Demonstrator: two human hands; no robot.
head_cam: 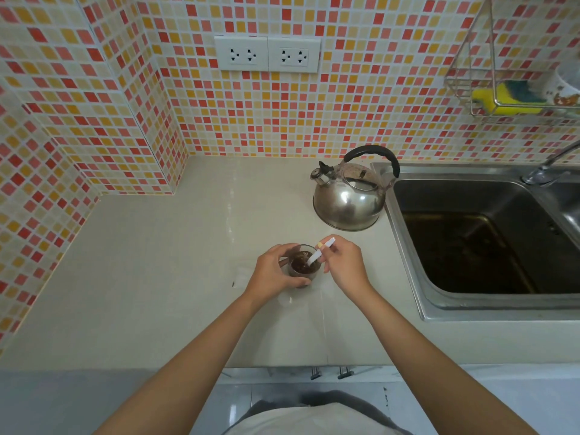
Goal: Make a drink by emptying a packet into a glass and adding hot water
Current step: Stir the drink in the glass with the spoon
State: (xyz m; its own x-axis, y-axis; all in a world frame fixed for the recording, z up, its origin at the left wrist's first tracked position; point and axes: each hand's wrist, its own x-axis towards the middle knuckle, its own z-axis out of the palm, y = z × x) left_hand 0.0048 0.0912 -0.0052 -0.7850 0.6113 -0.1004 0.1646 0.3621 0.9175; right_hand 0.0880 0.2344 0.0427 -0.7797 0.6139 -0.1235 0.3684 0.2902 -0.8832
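Note:
A small clear glass [303, 267] stands on the pale counter [175, 277] and holds a dark brown liquid. My left hand [276, 273] wraps around the glass from its left side. My right hand [342, 263] pinches a white spoon [317, 255] by its handle, just right of the glass. The spoon slants down to the left, and its lower end dips into the dark liquid. A steel kettle [350, 200] with a black handle stands behind the glass, beside the sink. No packet is in view.
A steel sink [489, 243] fills the right side, with a tap [552, 164] at its back. Two wall sockets [268, 54] sit on the mosaic tiles. A wire rack [502, 92] with a yellow sponge hangs at the upper right. The counter's front edge runs below my forearms.

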